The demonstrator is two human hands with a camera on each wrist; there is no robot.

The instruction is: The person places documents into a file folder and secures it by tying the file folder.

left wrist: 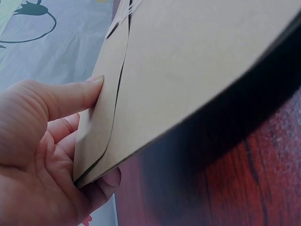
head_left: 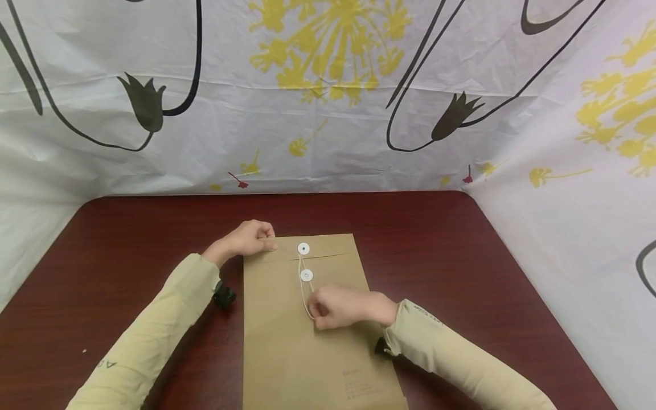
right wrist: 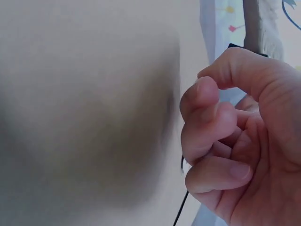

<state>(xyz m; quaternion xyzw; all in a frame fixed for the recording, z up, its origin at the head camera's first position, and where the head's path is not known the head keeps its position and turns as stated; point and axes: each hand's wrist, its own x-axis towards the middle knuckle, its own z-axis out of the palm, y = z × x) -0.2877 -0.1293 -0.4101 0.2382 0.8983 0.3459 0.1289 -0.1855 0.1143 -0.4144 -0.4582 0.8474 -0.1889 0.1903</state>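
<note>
A brown paper envelope [head_left: 287, 353] lies lengthwise on the table, its flap [head_left: 330, 246] folded down at the far end. One white round button [head_left: 304, 249] is on the flap, and another button [head_left: 306, 275] sits just below it. My left hand [head_left: 251, 238] pinches the far left corner, thumb on top and fingers underneath, as the left wrist view shows. From the buttons a thin pale string [head_left: 303, 296] runs down to my right hand [head_left: 340, 307], which pinches it between thumb and curled fingers over the envelope's middle. The pinched end is hidden.
The dark red wooden table [head_left: 154, 228] extends on both sides of the envelope. A white patterned sheet [head_left: 328, 142] hangs along its far and right sides. Small dark devices [head_left: 224, 295] are worn at the wrists. Faint red print [head_left: 361, 384] marks the envelope's near part.
</note>
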